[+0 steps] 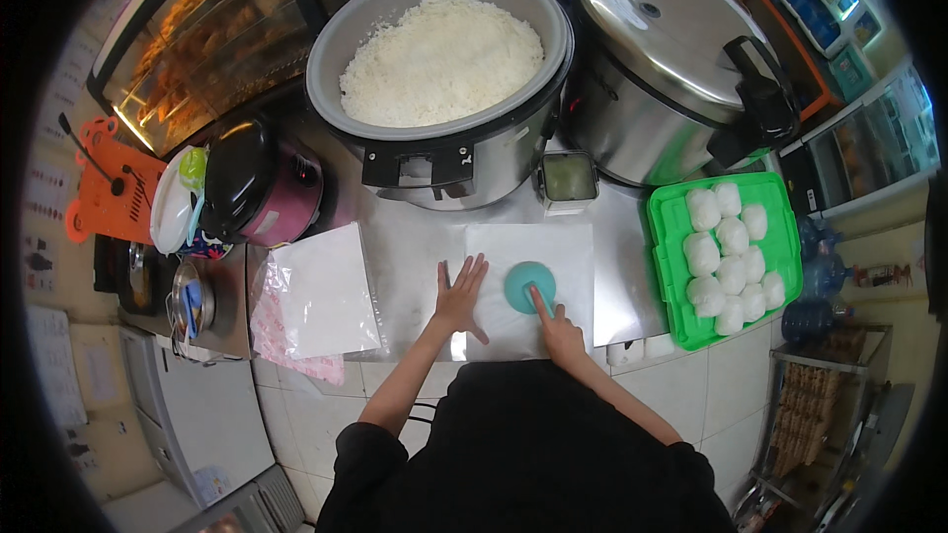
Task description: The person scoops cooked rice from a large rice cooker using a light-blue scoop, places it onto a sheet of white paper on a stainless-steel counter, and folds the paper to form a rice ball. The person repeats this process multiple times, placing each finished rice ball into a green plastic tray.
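My left hand [461,302] lies with its fingers spread at the left edge of a white paper sheet [489,244] on the steel counter. In my right hand [557,318] is the handle of a turquoise rice scoop [527,283], its index finger stretched along it; the round part of the scoop rests on the sheet. Beyond the sheet stands a large open rice cooker [437,170] full of cooked white rice [444,63]. A small square metal container [567,179] stands beside it. To the right, a green plastic tray [670,237] holds several wrapped rice portions [732,274].
A lidded steel rice cooker [644,111] stands at the back right. On the left are a stack of white sheets [326,296] in plastic, a pink rice cooker [285,192] and an orange cutting board [122,178]. A lit food display case [207,37] stands behind them.
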`<state>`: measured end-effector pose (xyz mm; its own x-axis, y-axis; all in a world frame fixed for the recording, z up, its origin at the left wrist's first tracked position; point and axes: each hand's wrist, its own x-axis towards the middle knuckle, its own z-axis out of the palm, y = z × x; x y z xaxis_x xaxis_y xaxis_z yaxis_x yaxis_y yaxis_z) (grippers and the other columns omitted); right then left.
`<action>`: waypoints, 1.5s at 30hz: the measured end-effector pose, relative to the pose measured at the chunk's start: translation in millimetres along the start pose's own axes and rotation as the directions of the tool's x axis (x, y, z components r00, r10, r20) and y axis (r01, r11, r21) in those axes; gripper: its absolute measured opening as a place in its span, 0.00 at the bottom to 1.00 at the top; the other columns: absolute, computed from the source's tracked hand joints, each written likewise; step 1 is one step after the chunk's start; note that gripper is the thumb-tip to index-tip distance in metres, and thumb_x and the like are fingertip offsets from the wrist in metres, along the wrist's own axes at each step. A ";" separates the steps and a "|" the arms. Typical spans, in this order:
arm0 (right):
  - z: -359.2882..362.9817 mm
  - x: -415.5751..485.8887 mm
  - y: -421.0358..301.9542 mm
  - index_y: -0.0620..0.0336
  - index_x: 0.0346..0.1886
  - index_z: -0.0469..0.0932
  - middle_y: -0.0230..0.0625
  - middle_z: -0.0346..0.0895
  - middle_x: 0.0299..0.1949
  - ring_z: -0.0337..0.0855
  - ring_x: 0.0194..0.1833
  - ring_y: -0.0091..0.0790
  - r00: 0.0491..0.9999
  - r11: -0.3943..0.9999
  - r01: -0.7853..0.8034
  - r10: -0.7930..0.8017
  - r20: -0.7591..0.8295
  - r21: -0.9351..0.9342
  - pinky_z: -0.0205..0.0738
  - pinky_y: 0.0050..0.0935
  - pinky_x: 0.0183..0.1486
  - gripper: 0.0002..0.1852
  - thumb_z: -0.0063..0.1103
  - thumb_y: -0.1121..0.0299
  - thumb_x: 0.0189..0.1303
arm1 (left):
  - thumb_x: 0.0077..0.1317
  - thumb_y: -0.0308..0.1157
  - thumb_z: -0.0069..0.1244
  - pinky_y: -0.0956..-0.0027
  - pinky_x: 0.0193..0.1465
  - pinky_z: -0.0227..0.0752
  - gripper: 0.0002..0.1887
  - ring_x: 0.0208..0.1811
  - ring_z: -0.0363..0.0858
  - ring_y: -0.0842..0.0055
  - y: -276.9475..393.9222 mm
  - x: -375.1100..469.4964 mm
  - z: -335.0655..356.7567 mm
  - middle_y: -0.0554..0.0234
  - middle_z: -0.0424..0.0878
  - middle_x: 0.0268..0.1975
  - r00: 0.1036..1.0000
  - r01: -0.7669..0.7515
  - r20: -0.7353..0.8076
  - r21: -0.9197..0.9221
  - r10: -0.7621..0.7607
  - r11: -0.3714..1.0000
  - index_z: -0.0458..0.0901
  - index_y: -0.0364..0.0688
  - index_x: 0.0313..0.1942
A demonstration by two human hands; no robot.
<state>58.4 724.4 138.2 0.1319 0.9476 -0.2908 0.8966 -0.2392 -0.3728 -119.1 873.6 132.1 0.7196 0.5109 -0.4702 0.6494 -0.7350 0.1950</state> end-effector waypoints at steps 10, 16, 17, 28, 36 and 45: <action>-29.0 13.8 69.7 0.67 0.38 0.70 0.40 0.74 0.34 0.78 0.30 0.28 0.900 0.583 -0.053 0.380 -0.215 0.811 0.77 0.26 0.29 0.17 0.63 0.80 0.41 | 0.53 0.35 0.57 0.58 0.60 0.59 0.25 0.60 0.65 0.65 -29.4 87.3 -41.2 0.60 0.69 0.56 0.931 -0.097 -0.365 -0.305 -0.022 0.947 0.71 0.39 0.52; -41.0 27.5 81.7 0.66 0.35 0.68 0.38 0.73 0.34 0.77 0.31 0.27 0.902 0.430 -0.147 0.428 -0.058 0.891 0.75 0.25 0.33 0.16 0.63 0.79 0.42 | 0.54 0.32 0.57 0.62 0.54 0.64 0.19 0.55 0.68 0.66 -28.8 127.3 -39.6 0.60 0.72 0.48 0.871 -0.070 -0.485 -0.280 -0.078 0.958 0.74 0.41 0.46; -38.1 28.6 75.3 0.66 0.35 0.68 0.38 0.72 0.34 0.77 0.32 0.28 0.902 0.418 -0.132 0.428 -0.066 0.899 0.75 0.26 0.34 0.16 0.64 0.78 0.43 | 0.54 0.32 0.57 0.62 0.53 0.64 0.18 0.55 0.68 0.66 -29.5 129.9 -40.0 0.60 0.72 0.47 0.877 -0.036 -0.470 -0.268 -0.098 0.963 0.75 0.41 0.45; -17.3 23.4 50.3 0.60 0.45 0.65 0.42 0.65 0.44 0.76 0.35 0.42 0.950 0.888 0.135 0.009 -0.312 0.439 0.75 0.36 0.32 0.23 0.61 0.79 0.43 | 0.56 0.27 0.53 0.58 0.44 0.70 0.09 0.42 0.76 0.58 -22.7 137.6 -32.9 0.56 0.77 0.38 0.788 -0.159 -0.598 -0.427 -0.146 0.890 0.74 0.40 0.37; -45.0 53.5 135.7 0.65 0.53 0.70 0.38 0.75 0.37 0.76 0.33 0.27 0.711 0.517 -0.126 0.643 -0.286 0.847 0.69 0.28 0.32 0.24 0.63 0.72 0.51 | 0.53 0.24 0.51 0.62 0.46 0.70 0.08 0.44 0.76 0.64 -30.8 115.3 -42.2 0.62 0.79 0.37 0.737 -0.210 -0.673 -0.314 -0.061 0.926 0.79 0.43 0.35; -71.1 75.1 66.4 0.55 0.50 0.74 0.37 0.72 0.45 0.68 0.51 0.43 0.760 0.944 0.276 -0.100 -0.642 0.179 0.55 0.41 0.57 0.22 0.63 0.63 0.50 | 0.53 0.25 0.49 0.56 0.57 0.54 0.13 0.51 0.72 0.78 -13.0 84.0 -43.5 0.73 0.76 0.39 0.681 -0.166 -0.729 -0.068 0.065 0.984 0.79 0.48 0.39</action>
<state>157.9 794.7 154.2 0.2818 0.8800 0.3824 0.8074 -0.0021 -0.5900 -56.4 945.5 127.5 0.7118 0.6254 0.3198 0.5358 -0.7778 0.3285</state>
